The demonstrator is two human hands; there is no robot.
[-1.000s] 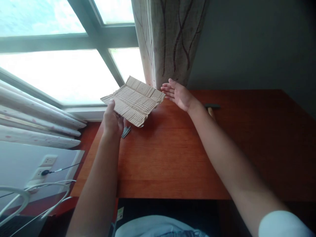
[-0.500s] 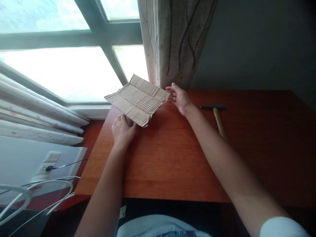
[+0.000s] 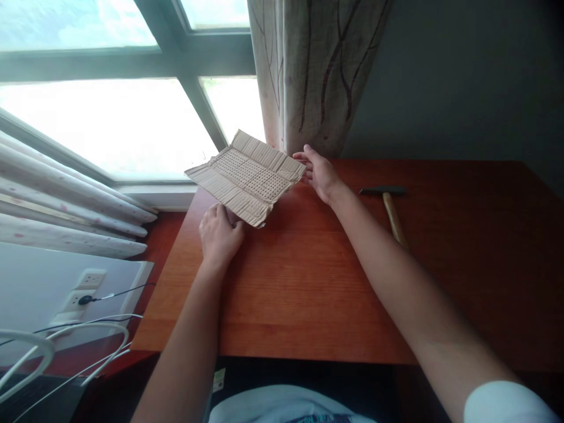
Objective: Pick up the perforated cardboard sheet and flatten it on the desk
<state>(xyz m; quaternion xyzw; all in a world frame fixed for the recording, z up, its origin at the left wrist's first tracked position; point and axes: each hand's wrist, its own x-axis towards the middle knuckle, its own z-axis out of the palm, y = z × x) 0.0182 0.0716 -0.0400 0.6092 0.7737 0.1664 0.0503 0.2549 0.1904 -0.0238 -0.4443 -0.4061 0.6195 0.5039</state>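
A sheet of ribbed cardboard (image 3: 247, 173), folded along two lines and with rows of small holes across its middle band, is tilted above the far left of the desk. My left hand (image 3: 219, 235) is closed at its near edge, fingers curled, and whatever it grips is hidden beneath the sheet. At the sheet's right corner is my right hand (image 3: 321, 173), its thumb raised and fingers stretched out and apart. Some of those fingertips pass behind the corner; whether they touch it I cannot tell. A hammer (image 3: 393, 217) with a wooden handle lies right of my right forearm, which partly covers the handle.
The reddish wooden desk (image 3: 282, 294) has its left edge near a window (image 3: 97, 129) and a pale curtain (image 3: 53, 205). A patterned curtain (image 3: 317, 76) hangs behind the desk. Cables (image 3: 88, 335) and a plugged wall socket (image 3: 81, 299) are at the lower left.
The whole view has shifted very slightly. Both hands, the cardboard and the hammer otherwise keep almost the same places.
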